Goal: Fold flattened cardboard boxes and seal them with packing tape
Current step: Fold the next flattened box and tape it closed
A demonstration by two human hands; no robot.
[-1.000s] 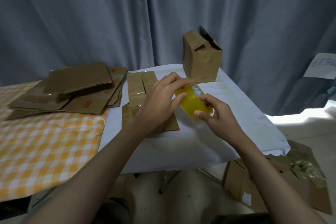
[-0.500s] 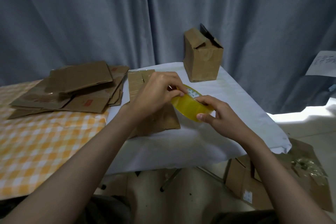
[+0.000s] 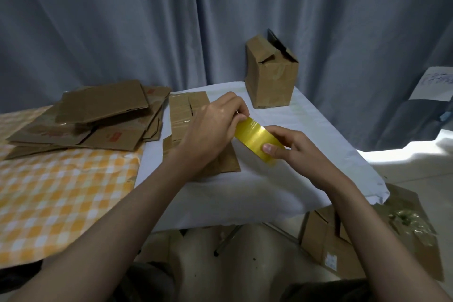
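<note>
A yellow tape roll (image 3: 257, 137) is held above a flat cardboard box (image 3: 188, 115); more flat boxes (image 3: 98, 120) are stacked left, a folded box (image 3: 270, 78) stands behind.

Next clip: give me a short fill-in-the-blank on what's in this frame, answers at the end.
1. Both hands hold a roll of tape coloured ____.
2. The flat box under the left hand lies on the ____ cloth.
3. The pile of flat boxes rests partly on the ____ cloth.
4. The upright box stands at the table's ____ edge.

Answers: yellow; white; checked; far
</note>
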